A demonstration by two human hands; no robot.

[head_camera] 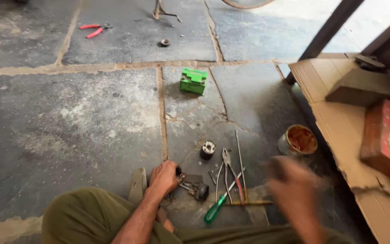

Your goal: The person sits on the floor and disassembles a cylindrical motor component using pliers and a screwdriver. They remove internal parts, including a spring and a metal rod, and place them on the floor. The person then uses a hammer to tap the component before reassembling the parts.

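Observation:
My left hand (163, 177) is closed around a small dark part with metal pieces (194, 187) that rests on the stone floor in front of my knee. My right hand (294, 190) is blurred in motion at the lower right, raised above the floor; whether it holds anything cannot be told. Between the hands lie pliers (227, 174), a green-handled screwdriver (215, 211), a long thin metal rod (240, 162) and a small round black-and-white part (207, 149).
A green box-shaped part (193, 81) sits on the floor farther off. A round tin with red paste (298, 141) stands by a cardboard sheet (330, 104) carrying a red box (387, 135). Red-handled pliers (95, 30) and a small ring (164, 43) lie far away.

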